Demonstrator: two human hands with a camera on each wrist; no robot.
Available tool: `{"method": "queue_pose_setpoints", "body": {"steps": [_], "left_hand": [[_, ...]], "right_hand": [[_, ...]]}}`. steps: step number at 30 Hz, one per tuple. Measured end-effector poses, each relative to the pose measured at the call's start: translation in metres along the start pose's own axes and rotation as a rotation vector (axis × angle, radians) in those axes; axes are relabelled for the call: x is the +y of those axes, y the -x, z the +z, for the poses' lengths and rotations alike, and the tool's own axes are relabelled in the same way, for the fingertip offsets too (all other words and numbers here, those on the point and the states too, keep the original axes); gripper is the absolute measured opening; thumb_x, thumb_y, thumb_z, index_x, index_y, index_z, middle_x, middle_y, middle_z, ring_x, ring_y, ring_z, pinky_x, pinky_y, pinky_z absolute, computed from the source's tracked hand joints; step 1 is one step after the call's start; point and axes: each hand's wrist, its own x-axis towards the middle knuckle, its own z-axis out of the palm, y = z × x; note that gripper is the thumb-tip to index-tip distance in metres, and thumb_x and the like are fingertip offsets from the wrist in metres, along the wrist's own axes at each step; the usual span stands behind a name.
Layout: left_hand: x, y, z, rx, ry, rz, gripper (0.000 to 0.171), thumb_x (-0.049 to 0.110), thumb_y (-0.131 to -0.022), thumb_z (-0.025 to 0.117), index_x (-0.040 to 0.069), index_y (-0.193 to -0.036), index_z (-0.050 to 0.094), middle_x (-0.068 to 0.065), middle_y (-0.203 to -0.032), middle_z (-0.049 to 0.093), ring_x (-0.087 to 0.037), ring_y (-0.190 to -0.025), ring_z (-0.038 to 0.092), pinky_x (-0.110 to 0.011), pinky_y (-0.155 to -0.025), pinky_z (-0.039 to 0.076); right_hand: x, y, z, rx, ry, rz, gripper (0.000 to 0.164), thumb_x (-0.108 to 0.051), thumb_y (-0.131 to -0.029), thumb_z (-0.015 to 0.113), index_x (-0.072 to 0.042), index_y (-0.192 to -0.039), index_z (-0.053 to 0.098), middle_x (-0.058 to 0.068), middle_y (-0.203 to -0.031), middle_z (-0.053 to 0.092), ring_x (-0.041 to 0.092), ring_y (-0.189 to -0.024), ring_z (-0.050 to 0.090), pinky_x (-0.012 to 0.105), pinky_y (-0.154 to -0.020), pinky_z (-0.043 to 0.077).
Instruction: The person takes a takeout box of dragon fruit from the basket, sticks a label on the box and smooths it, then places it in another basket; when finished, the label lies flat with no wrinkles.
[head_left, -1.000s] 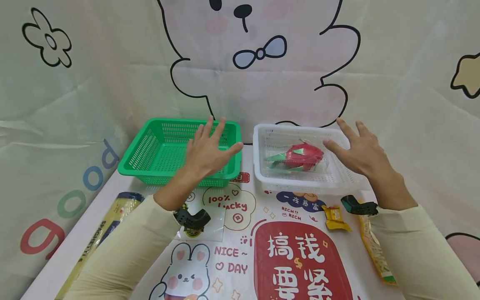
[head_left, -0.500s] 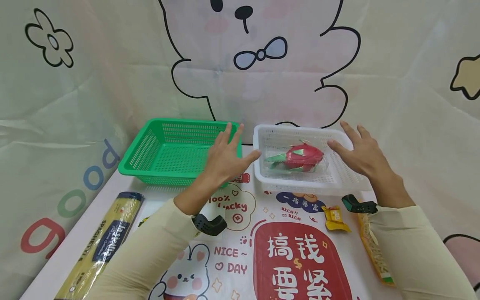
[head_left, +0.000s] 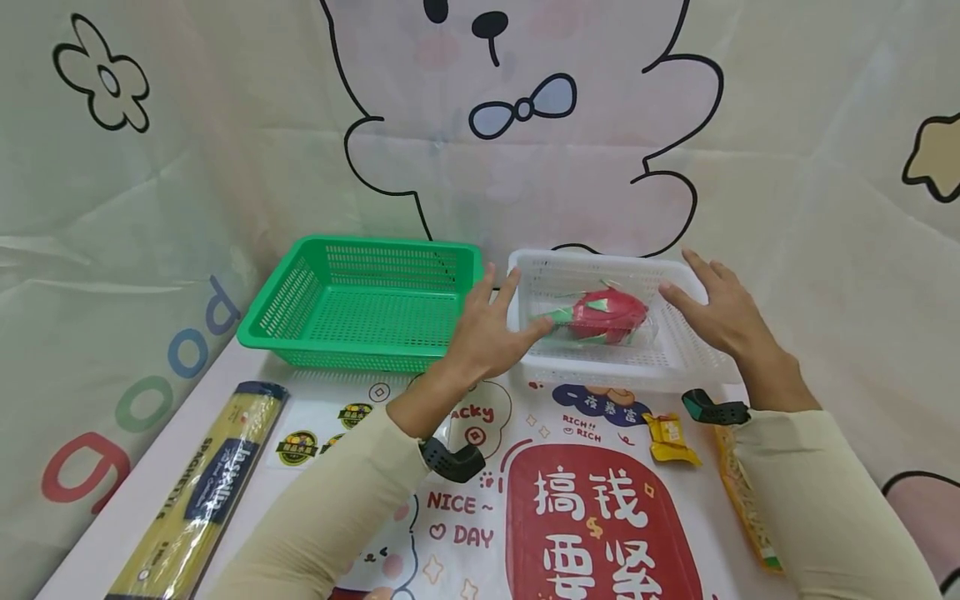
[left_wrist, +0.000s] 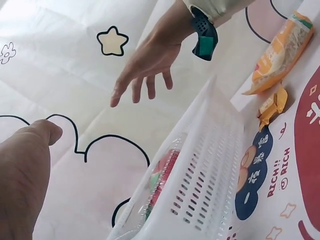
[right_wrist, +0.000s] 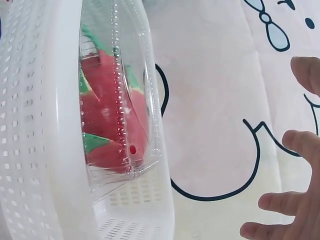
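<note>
A red dragon fruit (head_left: 611,314) with green scales lies inside the white basket (head_left: 600,364), wrapped in clear plastic. In the head view my left hand (head_left: 486,337) hovers at the basket's left end, its thumb overlapping the fruit's green tip. My right hand (head_left: 723,321) is over the opposite end, fingers spread and holding nothing. The left wrist view shows that right hand (left_wrist: 152,62) above the rim, fingers pointing down. Up close in the right wrist view, the dragon fruit (right_wrist: 112,112) shows through its plastic, with the fingers apart from it.
A green basket (head_left: 360,358) stands left of the white one. A spaghetti pack (head_left: 202,492) lies at the table's left side. A small yellow packet (head_left: 672,439) and a long yellow bag (head_left: 742,492) lie at the right. Behind the baskets hangs a printed cloth (head_left: 570,183).
My left hand has moved right, from over the green basket to the white basket's left end. The right hand has stayed nearly in place, shifting slightly right and down. The dragon fruit has not moved.
</note>
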Motion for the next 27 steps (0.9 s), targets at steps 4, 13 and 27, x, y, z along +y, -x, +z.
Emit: {"method": "queue_pose_setpoints", "body": {"steps": [4,13,27], "left_hand": [[0.000,-0.002,0.014,-0.008,0.045,-0.007,0.085,0.056,-0.088,0.058,0.019,-0.155,0.021,-0.008,-0.160,0.007,-0.034,-0.143,0.011,-0.059,-0.106,0.024],[-0.006,-0.005,0.041,-0.021,0.076,-0.053,0.085,0.056,-0.087,0.059,0.023,-0.155,0.020,-0.009,-0.161,0.002,-0.032,-0.143,0.009,-0.058,-0.106,0.024],[-0.020,-0.010,0.065,0.009,0.098,-0.085,0.084,0.054,-0.087,0.062,0.020,-0.154,0.026,-0.011,-0.160,0.007,-0.033,-0.142,0.012,-0.059,-0.105,0.025]], "right_hand": [[0.006,-0.002,0.002,0.001,-0.028,-0.005,0.078,-0.056,-0.096,0.044,-0.022,-0.157,0.009,0.029,-0.154,0.010,0.061,-0.130,0.018,0.079,-0.088,0.020],[0.018,-0.007,0.014,-0.013,-0.105,-0.015,0.078,-0.055,-0.095,0.046,-0.024,-0.157,0.009,0.025,-0.156,0.012,0.059,-0.131,0.020,0.079,-0.086,0.022],[0.029,-0.016,0.028,-0.089,-0.172,0.041,0.077,-0.055,-0.096,0.043,-0.025,-0.157,0.006,0.024,-0.157,0.008,0.062,-0.129,0.020,0.079,-0.084,0.025]]}}
